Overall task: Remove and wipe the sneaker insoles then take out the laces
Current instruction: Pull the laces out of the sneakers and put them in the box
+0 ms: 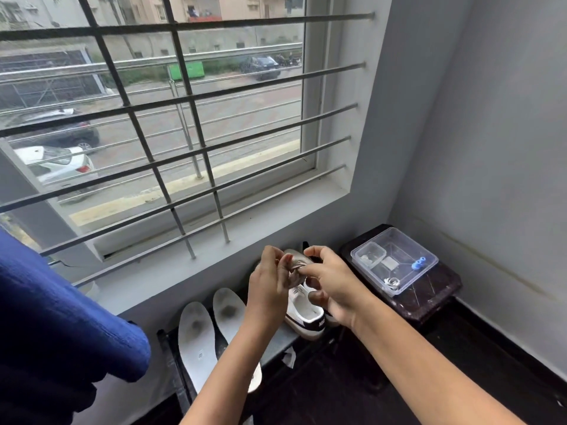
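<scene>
With both insoles out, our left hand and right hand pinch the sneaker lace; we should loosen each crossing gently.

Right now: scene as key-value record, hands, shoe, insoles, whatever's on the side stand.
left hand: raised over the sneaker, fingertips pinching at the lace area
right hand: fingertips pinching at the same spot, palm over the shoe opening
sneaker: white with a dark heel tab, on the shelf under the window sill
lace: mostly hidden by the fingers, state unclear
insoles: two, out of the shoes, lying side by side left of the sneaker
plastic container: clear, on the dark stand to the right, holds small items
</scene>
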Available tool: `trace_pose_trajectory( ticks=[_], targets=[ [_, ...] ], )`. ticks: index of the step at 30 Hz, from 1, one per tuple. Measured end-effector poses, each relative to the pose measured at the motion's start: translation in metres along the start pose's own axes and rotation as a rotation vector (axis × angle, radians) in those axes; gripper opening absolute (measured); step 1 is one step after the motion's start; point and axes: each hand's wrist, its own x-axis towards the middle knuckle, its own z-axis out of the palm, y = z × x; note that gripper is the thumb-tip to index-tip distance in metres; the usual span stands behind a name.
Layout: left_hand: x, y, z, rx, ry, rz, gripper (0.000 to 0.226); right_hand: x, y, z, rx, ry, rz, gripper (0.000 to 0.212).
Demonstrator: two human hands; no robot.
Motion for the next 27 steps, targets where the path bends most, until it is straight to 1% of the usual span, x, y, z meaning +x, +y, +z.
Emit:
trace_pose_trajectory(
  ticks=[2, 4, 7, 10, 13, 16, 19, 23, 25, 27],
  targets=[
    [0.003, -0.006, 0.0, -0.204, -0.084, -0.109, 0.026, 0.003, 0.001, -0.004, 0.096, -0.032, 0.041, 0.025],
    [0.004, -0.011, -0.002, -0.311, -0.103, -0.173, 0.028, 0.003, 0.001, -0.007, 0.145, -0.093, 0.064, 0.026],
    [0.005, -0.011, -0.003, -0.298, -0.046, -0.147, 0.027, 0.002, -0.001, -0.009, 0.186, -0.213, 0.08, 0.029],
    [0.006, -0.011, 0.0, -0.28, 0.012, -0.145, 0.021, 0.002, 0.0, -0.005, 0.143, -0.239, 0.039, 0.029],
    [0.006, -0.009, 0.004, -0.339, -0.005, -0.199, 0.02, 0.004, 0.004, -0.002, 0.038, -0.186, -0.039, 0.029],
    [0.007, -0.007, 0.007, -0.408, -0.076, -0.247, 0.018, 0.007, 0.006, -0.003, 0.028, -0.102, -0.106, 0.012],
    [0.007, -0.004, 0.008, -0.49, -0.185, -0.278, 0.015, 0.011, 0.007, -0.007, 0.003, -0.03, -0.168, 0.003],
    [0.008, -0.005, 0.011, -0.537, -0.248, -0.307, 0.008, 0.015, 0.012, -0.015, -0.064, 0.044, -0.21, 0.011],
    [0.011, -0.007, 0.016, -0.542, -0.264, -0.315, 0.006, 0.018, 0.013, -0.022, -0.023, 0.056, -0.226, 0.013],
    [0.014, -0.009, 0.023, -0.531, -0.244, -0.315, 0.007, 0.022, 0.015, -0.031, -0.006, 0.065, -0.23, 0.014]
  ],
)
